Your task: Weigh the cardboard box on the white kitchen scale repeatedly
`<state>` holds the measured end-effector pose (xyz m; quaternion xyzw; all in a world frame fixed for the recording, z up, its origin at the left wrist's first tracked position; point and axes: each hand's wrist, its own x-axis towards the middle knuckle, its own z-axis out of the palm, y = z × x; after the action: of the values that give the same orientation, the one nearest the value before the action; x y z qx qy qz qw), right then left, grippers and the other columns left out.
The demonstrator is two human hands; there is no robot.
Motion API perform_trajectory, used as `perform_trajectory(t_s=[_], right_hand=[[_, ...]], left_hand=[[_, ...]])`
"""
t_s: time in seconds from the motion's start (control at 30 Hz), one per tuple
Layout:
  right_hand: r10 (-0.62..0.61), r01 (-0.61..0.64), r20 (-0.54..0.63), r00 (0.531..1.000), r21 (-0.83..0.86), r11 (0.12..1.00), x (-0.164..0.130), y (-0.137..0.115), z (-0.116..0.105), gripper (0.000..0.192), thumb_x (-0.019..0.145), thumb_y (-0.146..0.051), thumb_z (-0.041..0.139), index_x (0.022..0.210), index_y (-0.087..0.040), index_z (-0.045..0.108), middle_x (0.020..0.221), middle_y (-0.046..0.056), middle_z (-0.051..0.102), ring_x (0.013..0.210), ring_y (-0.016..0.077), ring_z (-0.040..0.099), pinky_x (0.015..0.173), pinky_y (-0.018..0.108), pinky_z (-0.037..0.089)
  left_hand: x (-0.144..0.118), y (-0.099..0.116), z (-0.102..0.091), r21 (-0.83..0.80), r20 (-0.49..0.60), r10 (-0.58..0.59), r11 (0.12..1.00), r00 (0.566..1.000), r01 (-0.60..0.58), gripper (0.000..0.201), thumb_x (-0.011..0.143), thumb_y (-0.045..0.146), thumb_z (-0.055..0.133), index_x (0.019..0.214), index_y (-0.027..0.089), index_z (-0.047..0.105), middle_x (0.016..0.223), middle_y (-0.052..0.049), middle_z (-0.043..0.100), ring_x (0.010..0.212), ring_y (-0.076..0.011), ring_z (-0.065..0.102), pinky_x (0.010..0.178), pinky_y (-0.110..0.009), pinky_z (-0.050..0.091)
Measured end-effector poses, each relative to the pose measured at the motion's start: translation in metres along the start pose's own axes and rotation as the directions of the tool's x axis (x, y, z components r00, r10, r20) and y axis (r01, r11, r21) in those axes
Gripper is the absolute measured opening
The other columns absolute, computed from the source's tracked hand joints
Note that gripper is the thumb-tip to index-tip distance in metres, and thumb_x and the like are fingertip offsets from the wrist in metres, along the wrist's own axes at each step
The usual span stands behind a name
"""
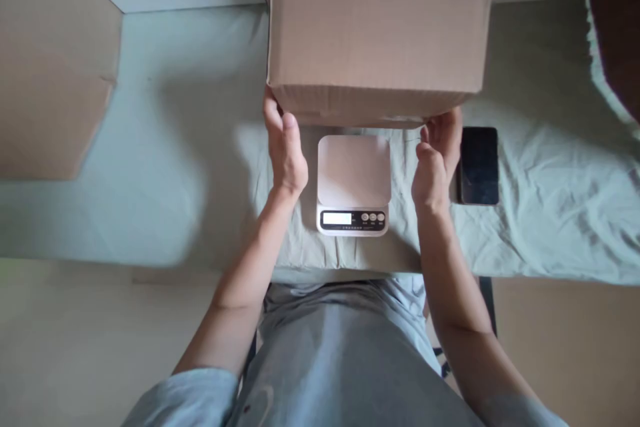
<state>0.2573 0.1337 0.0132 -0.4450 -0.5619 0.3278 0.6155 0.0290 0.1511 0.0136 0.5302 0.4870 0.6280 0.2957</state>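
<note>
Corrugated brown cardboard formed a big rectangular box [377, 27], held just above a small white kitchen scale [353, 184]. The left hand [285, 150] and right hand [437, 163] were set apart, each gripping a lower corner of the box. Wrinkled pale green cloth covered the table [550, 213]. A glossy black phone [479, 165] lay just beside the right hand.
</note>
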Motion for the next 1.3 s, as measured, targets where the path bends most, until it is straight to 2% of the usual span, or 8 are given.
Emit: perform_trajectory(t_s=[0.23,0.37,0.6,0.7,0.93,1.07,1.2,1.3], right_hand=[[0.071,-0.067,0.035,0.997,-0.109,0.992,-0.001,0.029,-0.002,0.061,0.078,-0.068,0.048,0.133,-0.042,0.044,0.137,-0.002,0.054,0.134,0.0276,0.047,0.116,0.052,0.036],[0.062,-0.058,0.049,0.997,-0.081,0.995,-0.005,0.042,-0.006,0.059,0.078,-0.062,0.051,0.132,-0.037,0.047,0.130,0.001,0.057,0.131,0.0279,0.049,0.114,0.055,0.036],[0.043,-0.047,-0.039,0.998,-0.105,0.993,-0.008,0.048,-0.010,0.063,0.081,-0.057,0.051,0.139,-0.039,0.037,0.142,0.000,0.047,0.134,0.0270,0.048,0.115,0.056,0.034],[0.061,-0.070,-0.073,0.995,-0.125,0.990,-0.010,0.046,-0.011,0.064,0.081,-0.059,0.049,0.141,-0.041,0.034,0.144,0.000,0.045,0.133,0.0285,0.049,0.114,0.058,0.035],[0.069,-0.075,-0.064,0.996,-0.107,0.991,-0.010,0.045,-0.005,0.068,0.077,-0.063,0.050,0.139,-0.039,0.037,0.139,0.001,0.050,0.132,0.0275,0.049,0.115,0.057,0.036],[0.059,-0.064,-0.050,0.997,-0.101,0.993,-0.011,0.046,-0.004,0.069,0.077,-0.066,0.051,0.139,-0.040,0.037,0.138,0.001,0.051,0.133,0.0280,0.049,0.114,0.056,0.036],[0.073,-0.072,0.009,0.997,-0.085,0.994,-0.010,0.043,-0.005,0.066,0.078,-0.063,0.053,0.136,-0.034,0.044,0.136,0.003,0.053,0.134,0.0286,0.047,0.116,0.054,0.034],[0.102,-0.097,0.069,0.992,-0.083,0.992,-0.008,0.038,-0.005,0.068,0.077,-0.063,0.055,0.136,-0.031,0.045,0.139,0.004,0.053,0.134,0.0282,0.046,0.117,0.051,0.034]], left_hand=[[-0.006,-0.026,0.007,0.086,-0.036,-0.102,0.991,0.994,0.105,0.072,0.083,0.076,0.034,0.134,0.025,0.040,0.144,-0.011,0.045,0.139,-0.0226,0.041,0.117,-0.038,0.032],[-0.009,-0.036,0.005,0.057,-0.027,-0.136,0.989,0.990,0.137,0.071,0.083,0.076,0.034,0.135,0.028,0.039,0.146,-0.007,0.044,0.142,-0.0212,0.037,0.119,-0.036,0.028],[-0.011,-0.039,-0.002,0.052,-0.144,-0.111,0.991,0.983,0.119,0.076,0.085,0.071,0.034,0.148,0.033,0.013,0.160,-0.003,0.024,0.151,-0.0190,0.020,0.123,-0.036,0.017],[-0.012,-0.039,-0.004,0.073,-0.185,-0.117,0.988,0.976,0.132,0.078,0.085,0.071,0.033,0.149,0.031,0.012,0.162,-0.006,0.020,0.150,-0.0213,0.022,0.122,-0.039,0.020],[-0.015,-0.044,-0.004,0.102,-0.100,-0.097,0.989,0.990,0.107,0.078,0.085,0.072,0.033,0.150,0.036,0.011,0.161,-0.002,0.020,0.151,-0.0238,0.021,0.122,-0.044,0.021],[-0.018,-0.048,-0.003,0.130,-0.090,-0.079,0.987,0.993,0.091,0.072,0.088,0.068,0.032,0.149,0.034,0.018,0.161,-0.003,0.022,0.150,-0.0232,0.023,0.121,-0.043,0.023],[-0.019,-0.050,-0.001,0.122,-0.018,-0.090,0.988,0.996,0.091,0.065,0.090,0.065,0.031,0.145,0.029,0.032,0.154,-0.007,0.037,0.146,-0.0216,0.033,0.121,-0.040,0.026],[-0.017,-0.048,0.000,0.076,0.078,-0.088,0.994,0.993,0.082,0.068,0.088,0.069,0.031,0.145,0.032,0.033,0.151,-0.005,0.042,0.144,-0.0202,0.036,0.120,-0.037,0.029]])
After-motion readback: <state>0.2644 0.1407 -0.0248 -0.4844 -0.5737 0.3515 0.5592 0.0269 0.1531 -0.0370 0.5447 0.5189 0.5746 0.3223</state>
